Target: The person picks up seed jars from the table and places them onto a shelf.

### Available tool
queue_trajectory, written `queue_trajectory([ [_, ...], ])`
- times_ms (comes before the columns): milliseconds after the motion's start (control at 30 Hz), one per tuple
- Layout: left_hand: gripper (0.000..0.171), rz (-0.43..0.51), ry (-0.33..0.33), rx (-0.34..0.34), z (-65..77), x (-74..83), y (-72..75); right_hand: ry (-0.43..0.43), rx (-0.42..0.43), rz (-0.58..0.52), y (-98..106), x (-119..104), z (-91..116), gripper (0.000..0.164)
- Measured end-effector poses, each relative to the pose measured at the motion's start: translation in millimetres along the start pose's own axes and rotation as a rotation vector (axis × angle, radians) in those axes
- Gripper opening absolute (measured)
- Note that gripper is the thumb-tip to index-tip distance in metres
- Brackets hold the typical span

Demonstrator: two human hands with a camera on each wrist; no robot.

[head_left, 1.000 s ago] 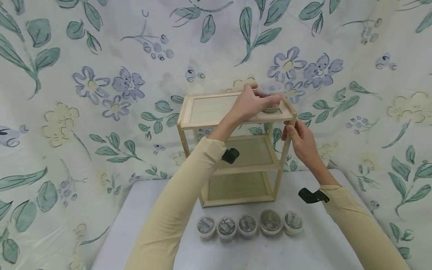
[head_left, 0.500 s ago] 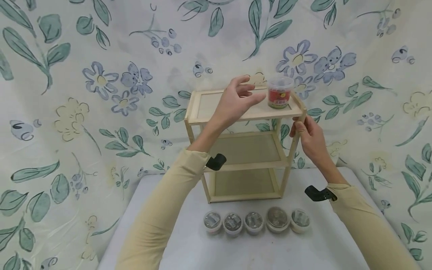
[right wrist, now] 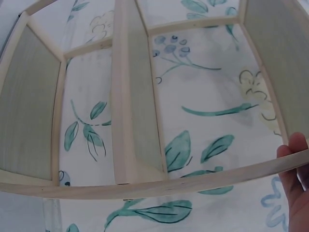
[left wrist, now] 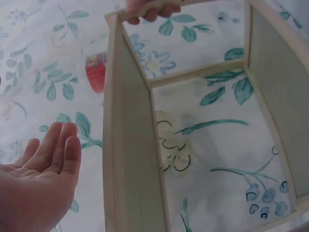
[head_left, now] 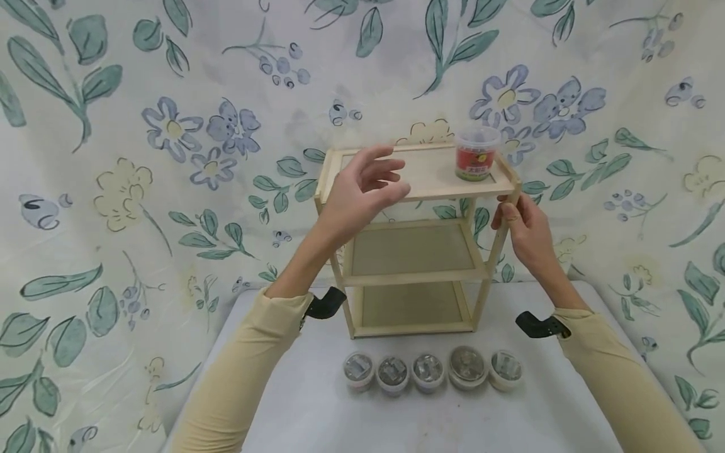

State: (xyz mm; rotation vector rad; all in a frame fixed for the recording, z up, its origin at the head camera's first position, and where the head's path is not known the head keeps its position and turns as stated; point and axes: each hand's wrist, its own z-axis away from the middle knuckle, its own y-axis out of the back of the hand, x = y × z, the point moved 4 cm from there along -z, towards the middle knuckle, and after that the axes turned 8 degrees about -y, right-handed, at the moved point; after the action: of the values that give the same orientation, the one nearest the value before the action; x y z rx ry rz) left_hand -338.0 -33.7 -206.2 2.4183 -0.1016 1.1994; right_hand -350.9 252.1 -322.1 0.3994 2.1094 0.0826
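A clear plastic tub (head_left: pixel 476 154) with a red label stands upright on the right end of the top board of a three-tier wooden shelf (head_left: pixel 416 280). My left hand (head_left: pixel 362 189) is over the left part of that board, apart from the tub, its fingers loosely bent around nothing. In the left wrist view this hand (left wrist: pixel 43 179) shows its palm and separate fingers beside the shelf's top. My right hand (head_left: pixel 527 229) grips the shelf's front right post just under the top board. The right wrist view shows its fingers (right wrist: pixel 292 150) wrapped around the post.
Several small lidded tubs (head_left: pixel 428 371) stand in a row on the white table (head_left: pixel 396 421) in front of the shelf. A floral-patterned cloth (head_left: pixel 170 251) hangs close behind the shelf and along the sides.
My left hand has let go of the red-labelled tub and moved left, away from it. The tub stays on the top board. My right hand keeps its grip on the post.
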Motion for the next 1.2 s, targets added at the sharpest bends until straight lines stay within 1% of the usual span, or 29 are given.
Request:
queue_trajectory([
  [100, 0.056, 0.021, -0.027, -0.013, 16.3, -1.2, 4.5, 0.004, 0.004, -0.01, 1, 0, 0, 0.018],
  [233, 0.046, 0.007, -0.057, -0.04, 41.5, -14.0, 10.1, 0.002, -0.006, -0.015, -1, -2, 1, 0.02],
  [333, 0.041, -0.013, -0.044, -0.054, 59.8, -28.8, 14.2, -0.003, -0.01, 0.0, -1, -2, 1, 0.022],
  [433, 0.04, -0.006, -0.004, -0.059, 79.8, -46.4, 16.5, -0.008, -0.009, 0.004, -1, -2, 2, 0.023],
  [567, 0.039, 0.014, 0.05, -0.052, 113.1, -69.2, 16.6, 0.0, -0.006, 0.023, 0, -3, 3, 0.022],
  [667, 0.039, 0.026, 0.084, -0.028, 138.5, -84.5, 17.2, 0.02, -0.005, 0.021, 1, -3, 3, 0.021],
  [733, 0.04, 0.048, 0.122, -0.002, 152.7, -94.8, 17.6, 0.031, -0.002, 0.011, 2, -4, 2, 0.02],
  [900, 0.042, 0.085, 0.241, 0.077, 183.5, -123.9, 17.6, 0.029, 0.003, 0.001, 3, -5, -1, 0.02],
  [967, 0.041, 0.072, 0.282, 0.111, 196.2, -135.3, 17.3, 0.025, -0.002, 0.004, 2, -5, -1, 0.02],
  [1033, 0.04, 0.06, 0.306, 0.146, 208.3, -145.8, 16.7, 0.021, -0.007, 0.007, 1, -4, -1, 0.02],
  [1200, 0.039, 0.008, 0.334, 0.228, 232.7, -166.4, 13.1, 0.011, -0.009, 0.009, 1, -3, 2, 0.02],
])
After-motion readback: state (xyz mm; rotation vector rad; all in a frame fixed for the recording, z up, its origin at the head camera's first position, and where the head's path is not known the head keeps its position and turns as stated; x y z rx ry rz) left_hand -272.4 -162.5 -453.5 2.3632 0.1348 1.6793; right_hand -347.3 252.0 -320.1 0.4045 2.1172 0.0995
